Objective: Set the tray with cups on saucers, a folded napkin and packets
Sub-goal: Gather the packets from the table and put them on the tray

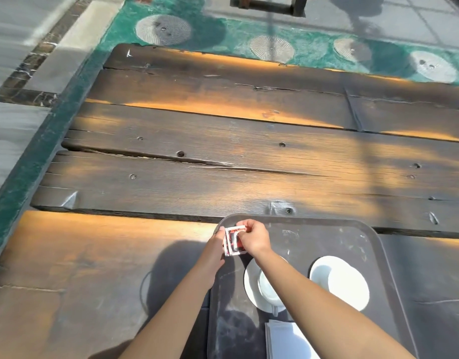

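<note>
Both hands meet over the far left corner of the dark tray [326, 237], which lies at the near edge of a weathered plank table [197, 151]. Between them they hold a small bunch of red, black and white packets [233, 243], just above the tray's corner. The left hand [215, 244] has its fingers curled round the packets' left edge. The right hand [254, 237] pinches their top edge with bent fingers and thumb.

Nearer on the tray, the left cup [268, 291] stands on the left saucer [250, 281], both white and partly covered by the right forearm crossing above them. Beside them, apart by a strip of bare tray, the right cup [324, 272] sits on the right saucer [352, 294] (sun glare washes out the line between the two). A folded white napkin [282, 340] lies at the tray's near end, just below the left saucer and running out of view at the bottom
</note>
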